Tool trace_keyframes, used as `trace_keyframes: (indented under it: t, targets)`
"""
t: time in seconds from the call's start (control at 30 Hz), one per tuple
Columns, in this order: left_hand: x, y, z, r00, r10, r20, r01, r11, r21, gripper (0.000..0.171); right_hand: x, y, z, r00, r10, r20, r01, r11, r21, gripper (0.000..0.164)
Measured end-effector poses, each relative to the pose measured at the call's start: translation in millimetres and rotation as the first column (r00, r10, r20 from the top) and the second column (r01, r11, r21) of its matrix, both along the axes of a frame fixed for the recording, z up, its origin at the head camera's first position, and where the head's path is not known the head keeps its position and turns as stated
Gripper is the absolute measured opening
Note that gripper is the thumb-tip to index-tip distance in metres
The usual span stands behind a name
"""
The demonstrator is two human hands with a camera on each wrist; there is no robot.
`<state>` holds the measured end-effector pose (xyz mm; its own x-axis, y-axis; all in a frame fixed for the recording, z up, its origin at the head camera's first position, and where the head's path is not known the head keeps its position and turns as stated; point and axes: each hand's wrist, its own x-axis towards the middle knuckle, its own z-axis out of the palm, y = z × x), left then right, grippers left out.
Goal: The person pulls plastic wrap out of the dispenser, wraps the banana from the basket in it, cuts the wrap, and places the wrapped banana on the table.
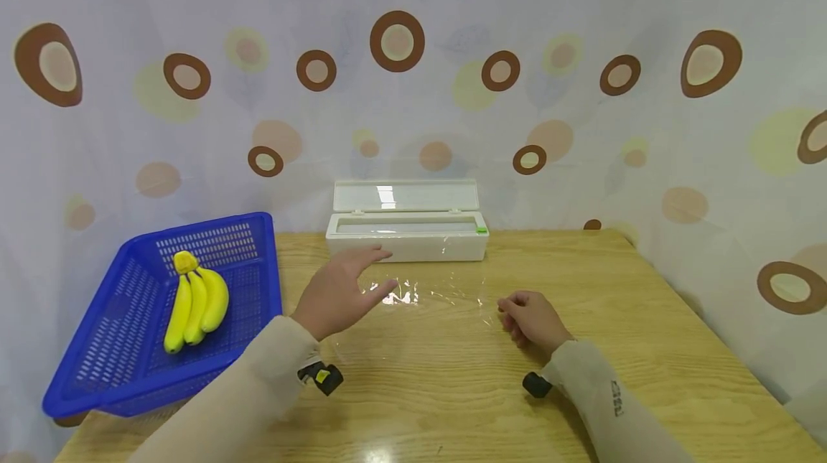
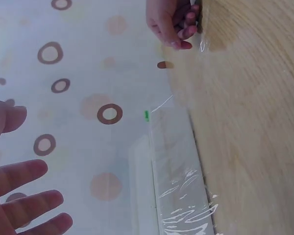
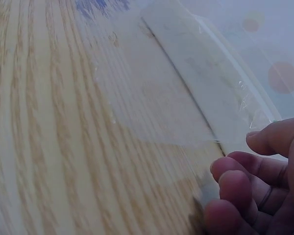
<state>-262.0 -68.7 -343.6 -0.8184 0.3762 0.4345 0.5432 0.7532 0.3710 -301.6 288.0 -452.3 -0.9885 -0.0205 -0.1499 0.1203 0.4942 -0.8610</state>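
A clear sheet of cling film (image 1: 403, 294) hangs from the front of a white film dispenser box (image 1: 452, 249) and stretches over the table, showing mainly by its glints. My right hand (image 1: 533, 319) has its fingers curled at the right edge of the sheet and pinches it. In the right wrist view the film (image 3: 152, 112) spreads away from that hand towards the box. My left hand (image 1: 339, 294) is held in front of the box's left part, thumb and fingers spread. Nothing shows between those fingers in the left wrist view.
The box lid (image 1: 413, 195) stands raised at the back, and a green slider (image 1: 481, 230) sits at the right end. On the left, a blue plastic basket (image 1: 270, 269) holds a bunch of bananas (image 1: 197, 305). A patterned curtain (image 1: 433, 111) hangs behind the wooden table (image 1: 439, 405).
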Motion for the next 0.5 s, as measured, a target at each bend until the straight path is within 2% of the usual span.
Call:
trace_keyframes:
  t: [0.17, 0.5]
  targets:
    - [-6.1, -10, 9.6, 1.000, 0.009, -0.005, -0.009, 1.000, 0.016, 0.058, 0.2, 0, -1.0, 1.000, -0.002, -0.007, 0.002, 1.000, 0.001, 0.031]
    - [-11.5, -23, 15.9, 0.999, 0.037, 0.017, -0.037, 0.999, 0.014, 0.060, 1.5, -1, -0.1, 1.000, -0.005, -0.011, 0.005, 1.000, 0.004, 0.029]
